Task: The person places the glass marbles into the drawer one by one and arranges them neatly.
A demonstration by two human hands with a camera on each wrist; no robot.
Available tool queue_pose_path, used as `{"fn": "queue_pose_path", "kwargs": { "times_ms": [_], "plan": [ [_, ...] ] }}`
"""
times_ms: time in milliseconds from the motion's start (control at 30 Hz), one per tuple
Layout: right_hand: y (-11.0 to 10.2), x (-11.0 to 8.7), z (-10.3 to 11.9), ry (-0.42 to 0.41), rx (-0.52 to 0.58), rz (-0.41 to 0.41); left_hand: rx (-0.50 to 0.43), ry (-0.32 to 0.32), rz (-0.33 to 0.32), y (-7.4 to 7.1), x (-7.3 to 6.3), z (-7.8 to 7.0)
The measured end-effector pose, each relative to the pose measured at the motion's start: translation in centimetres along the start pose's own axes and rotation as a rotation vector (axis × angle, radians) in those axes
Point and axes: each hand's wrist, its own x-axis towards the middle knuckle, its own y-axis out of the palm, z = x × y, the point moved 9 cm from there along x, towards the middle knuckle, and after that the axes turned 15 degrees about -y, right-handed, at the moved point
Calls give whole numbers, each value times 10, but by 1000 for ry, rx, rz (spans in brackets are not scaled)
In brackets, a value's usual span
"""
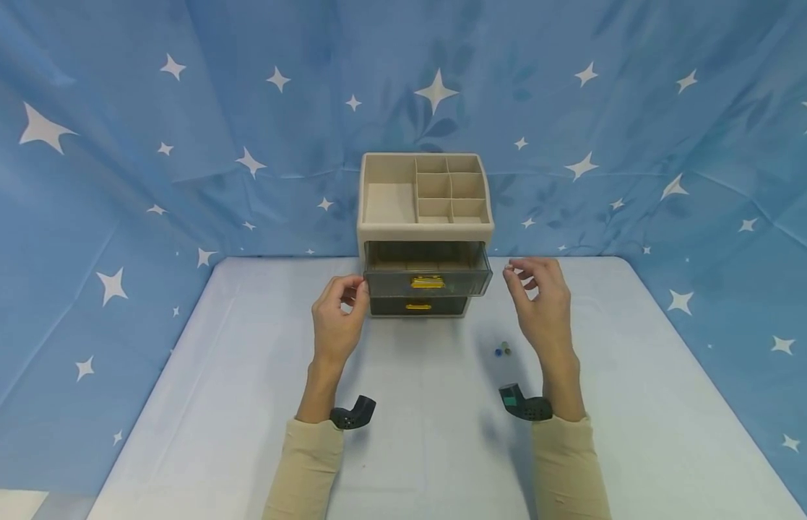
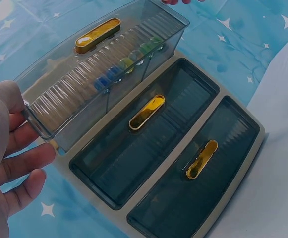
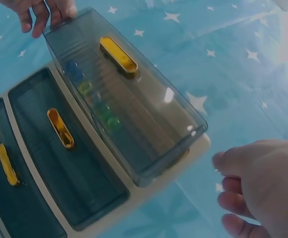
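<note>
My left hand (image 1: 338, 318) holds the left front corner of a see-through grey drawer (image 2: 148, 29) with thumb and index finger; its other fingers are loosely bent. This drawer is the top one of a beige desktop organizer (image 1: 425, 232) and stands pulled out. Blue, yellow and green glass marbles (image 2: 101, 83) lie inside it. Off the drawer's right side, my right hand (image 1: 542, 300) is raised, thumb and index fingertips together on a small, shiny, pale marble (image 3: 216, 170), mostly hidden by them.
Below the pulled-out drawer are closed drawers with gold handles (image 1: 418, 306). A few more marbles (image 1: 498, 352) lie on the white table (image 1: 247, 347), right of the organizer's front. Divided compartments (image 1: 434, 185) top the organizer. A blue starry curtain (image 1: 299, 130) hangs behind.
</note>
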Motion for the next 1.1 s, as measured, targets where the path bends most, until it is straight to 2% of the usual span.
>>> {"fn": "queue_pose_path", "kwargs": {
  "times_ms": [233,600,1100],
  "plan": [
    [2,4,13,-32,70,-136,6,-4,-2,0,0,0],
    [14,5,22,-45,146,-196,16,6,-3,0,0,-1],
    [19,3,21,3,150,-158,19,-2,-4,0,0,-1]
  ]
}}
